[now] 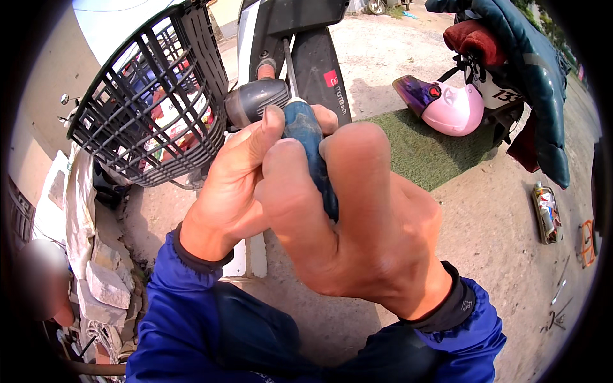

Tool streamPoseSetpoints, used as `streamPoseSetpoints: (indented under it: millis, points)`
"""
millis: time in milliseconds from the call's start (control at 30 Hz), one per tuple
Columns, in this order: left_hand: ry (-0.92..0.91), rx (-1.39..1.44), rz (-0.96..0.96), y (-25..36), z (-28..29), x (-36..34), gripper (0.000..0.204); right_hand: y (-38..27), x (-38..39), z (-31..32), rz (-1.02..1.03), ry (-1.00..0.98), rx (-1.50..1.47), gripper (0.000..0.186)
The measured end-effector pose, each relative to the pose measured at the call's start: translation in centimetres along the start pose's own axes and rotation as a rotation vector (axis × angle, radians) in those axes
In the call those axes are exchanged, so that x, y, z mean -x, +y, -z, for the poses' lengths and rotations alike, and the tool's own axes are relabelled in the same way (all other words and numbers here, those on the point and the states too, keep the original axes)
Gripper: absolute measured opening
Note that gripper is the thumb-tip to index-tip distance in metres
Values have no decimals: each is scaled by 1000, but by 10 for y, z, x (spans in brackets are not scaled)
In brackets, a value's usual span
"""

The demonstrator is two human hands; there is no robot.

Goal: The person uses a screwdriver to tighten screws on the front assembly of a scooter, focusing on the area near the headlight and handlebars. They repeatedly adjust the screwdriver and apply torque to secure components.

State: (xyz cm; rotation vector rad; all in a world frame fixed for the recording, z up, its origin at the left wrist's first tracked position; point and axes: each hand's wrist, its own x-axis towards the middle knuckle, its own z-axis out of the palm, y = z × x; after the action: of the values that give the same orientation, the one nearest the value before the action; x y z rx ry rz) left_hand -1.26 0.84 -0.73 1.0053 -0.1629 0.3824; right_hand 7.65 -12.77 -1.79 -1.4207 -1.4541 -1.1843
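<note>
Both hands are on a screwdriver [303, 127] with a dark blue handle. Its long metal shaft points away from me, up to the panel [290, 18] of a scooter, where the tip is hidden. My right hand [377, 223] wraps its fingers round the handle from behind. My left hand [233, 185] pinches the front of the handle between thumb and fingers. Just left of the shaft, a dark rounded part [254, 103] of the scooter sits close to my left fingertips. The scooter's black panel [322, 76] with a pink mark stands right of the shaft.
A black plastic basket [153, 108] with things inside is at the left. On the right, a pink helmet [454, 108] rests over a green mat [408, 150], beside a dark padded cover [536, 76]. A tool tray [546, 214] and loose tools lie on the ground. Rubble [107, 284] lies left.
</note>
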Motion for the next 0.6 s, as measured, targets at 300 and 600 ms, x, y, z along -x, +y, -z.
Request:
streamPoseSetpoints:
  millis: [300, 600]
  points:
    - [-351, -493, 353, -16, 14, -4, 52, 46, 39, 71, -157, -21, -240, 46]
    - [-266, -1596, 214, -150, 129, -58, 16, 101, 271, 89, -1878, 374, -1156, 13]
